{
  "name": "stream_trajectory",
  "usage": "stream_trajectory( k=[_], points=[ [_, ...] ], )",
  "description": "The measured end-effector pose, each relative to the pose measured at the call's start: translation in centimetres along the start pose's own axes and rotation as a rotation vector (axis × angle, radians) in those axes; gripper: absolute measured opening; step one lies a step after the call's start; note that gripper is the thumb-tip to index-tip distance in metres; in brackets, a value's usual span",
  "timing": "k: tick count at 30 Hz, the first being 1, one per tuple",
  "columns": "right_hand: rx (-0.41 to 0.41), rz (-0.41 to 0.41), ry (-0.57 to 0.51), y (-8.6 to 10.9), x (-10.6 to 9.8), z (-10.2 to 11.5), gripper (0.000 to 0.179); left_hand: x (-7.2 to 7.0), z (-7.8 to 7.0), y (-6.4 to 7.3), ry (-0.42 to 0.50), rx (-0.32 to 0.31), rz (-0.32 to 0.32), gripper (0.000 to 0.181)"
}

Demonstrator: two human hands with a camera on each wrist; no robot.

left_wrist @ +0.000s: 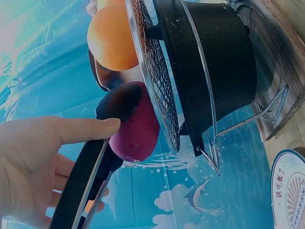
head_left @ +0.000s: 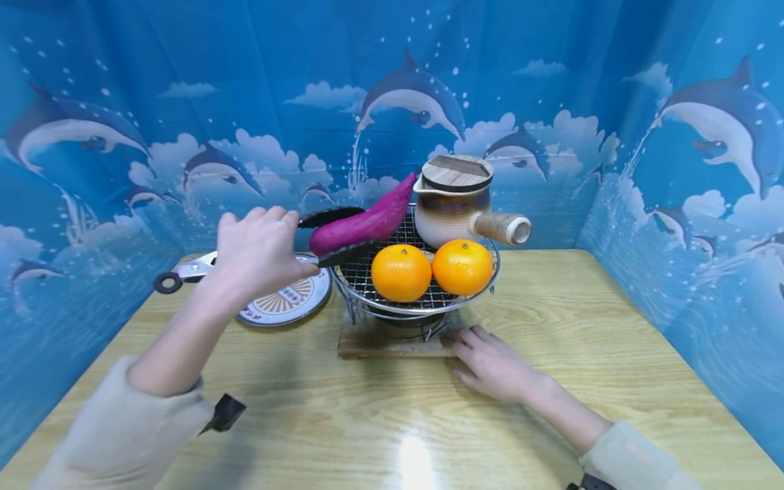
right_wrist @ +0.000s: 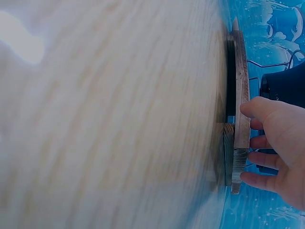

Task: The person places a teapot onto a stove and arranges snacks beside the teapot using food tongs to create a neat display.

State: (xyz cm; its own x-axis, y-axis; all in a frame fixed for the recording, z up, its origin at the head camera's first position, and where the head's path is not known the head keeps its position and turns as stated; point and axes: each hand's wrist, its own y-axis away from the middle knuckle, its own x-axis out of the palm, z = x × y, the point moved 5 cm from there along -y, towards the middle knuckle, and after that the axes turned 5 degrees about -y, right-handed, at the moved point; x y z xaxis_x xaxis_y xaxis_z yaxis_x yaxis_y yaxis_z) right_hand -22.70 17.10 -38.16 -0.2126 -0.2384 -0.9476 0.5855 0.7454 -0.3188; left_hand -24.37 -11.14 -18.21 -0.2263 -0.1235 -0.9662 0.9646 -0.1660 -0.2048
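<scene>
My left hand (head_left: pixel 260 248) grips a pair of tongs (left_wrist: pixel 83 181) with black tips, its thumb along one arm. Pinched between the tips is a purple sweet potato (head_left: pixel 367 224), tilted with its thin end up and away, at the left side of the round wire grill rack (head_left: pixel 355 282). In the left wrist view the sweet potato (left_wrist: pixel 138 136) is beside the mesh; whether it touches is unclear. My right hand (head_left: pixel 496 364) holds the right front corner of the wooden base (head_left: pixel 392 347) under the stove. The right wrist view shows thumb and fingers against this board (right_wrist: pixel 242 90).
Two oranges (head_left: pixel 401 273) sit at the rack's front. Behind them stands a clay teapot (head_left: pixel 450 214) with a wooden lid and side handle. The black stove (left_wrist: pixel 214 57) is under the rack. A patterned plate (head_left: pixel 294 299) lies left on the wooden table (head_left: pixel 551 292). Dolphin-print curtains (head_left: pixel 245 82) surround it.
</scene>
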Motion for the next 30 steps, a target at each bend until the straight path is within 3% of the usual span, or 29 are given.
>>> stream_trajectory(
  k=[21, 30],
  points=[
    [-0.016, -0.031, -0.019, -0.1, 0.0, 0.0, 0.037, 0.6, -0.9, -0.6, 0.022, -0.001, 0.022, 0.082],
    [-0.031, -0.061, -0.014, 0.0, 0.1, -0.1, 0.036, 0.5, -1.2, -0.8, 0.018, 0.009, -0.002, 0.077]
  ],
)
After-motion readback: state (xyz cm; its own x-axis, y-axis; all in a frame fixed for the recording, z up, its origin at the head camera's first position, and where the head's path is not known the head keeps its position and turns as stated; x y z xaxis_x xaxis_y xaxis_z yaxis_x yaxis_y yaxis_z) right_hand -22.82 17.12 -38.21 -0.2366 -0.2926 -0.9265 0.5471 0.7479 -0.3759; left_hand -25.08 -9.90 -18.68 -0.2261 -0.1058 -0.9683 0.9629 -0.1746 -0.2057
